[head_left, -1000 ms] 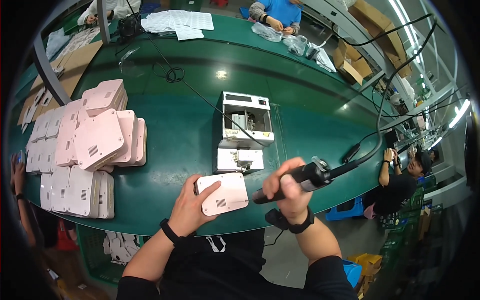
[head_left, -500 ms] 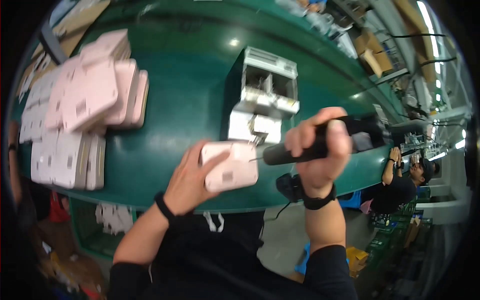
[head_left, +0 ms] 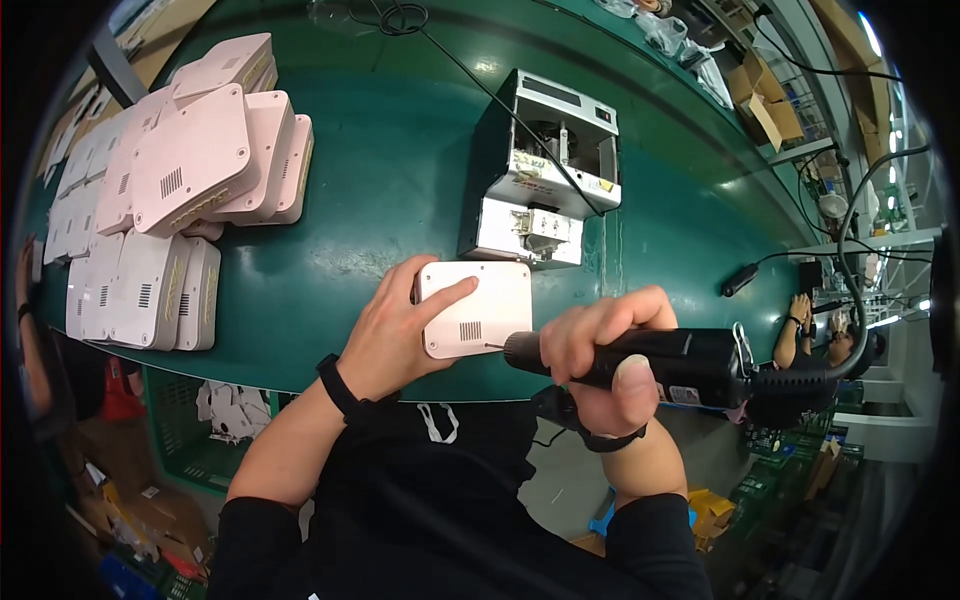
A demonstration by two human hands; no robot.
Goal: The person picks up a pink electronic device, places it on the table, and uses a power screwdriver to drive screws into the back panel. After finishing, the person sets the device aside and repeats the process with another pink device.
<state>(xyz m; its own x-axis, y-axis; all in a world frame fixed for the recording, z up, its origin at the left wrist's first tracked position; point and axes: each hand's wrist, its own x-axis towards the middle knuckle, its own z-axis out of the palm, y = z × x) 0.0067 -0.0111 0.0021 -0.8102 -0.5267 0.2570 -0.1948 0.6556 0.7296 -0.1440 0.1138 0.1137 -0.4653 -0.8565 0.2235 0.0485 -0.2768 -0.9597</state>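
Pink case [head_left: 492,306], black screwdriver [head_left: 697,364] at corner

We see a pale pink housing [head_left: 490,308] near the front edge of the desk [head_left: 380,170], a flat box with rounded corners, small holes close to its corners and a slotted vent facing up, its left side gripped in our left hand [head_left: 390,325] with the thumb across the face. In our right hand [head_left: 610,358] we have a black power screwdriver [head_left: 700,362], cylindrical, a cable running from its rear end, lying nearly level with its nose toward the left. Its thin bit reaches over the housing's lower right part, right of the vent, though we cannot tell whether the tip touches.
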